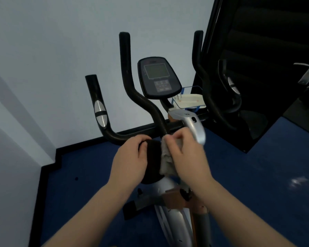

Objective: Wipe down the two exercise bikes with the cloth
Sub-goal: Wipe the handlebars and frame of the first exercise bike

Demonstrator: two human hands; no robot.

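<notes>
Two hands [128, 157] [187, 155] — one cloth [166, 157], one exercise bike [168, 202], one console [159, 77].

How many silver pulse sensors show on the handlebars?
2: one sensor on the left grip, one sensor on the right grip. Others may be hidden on the far sides.

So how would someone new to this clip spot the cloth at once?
Start at the exercise bike facing the pale wall, and go down from its console to where the black handlebars meet. The cloth is the pale, fuzzy rag bunched under the right hand, the only light, soft thing there, beside a dark round pad.
</notes>
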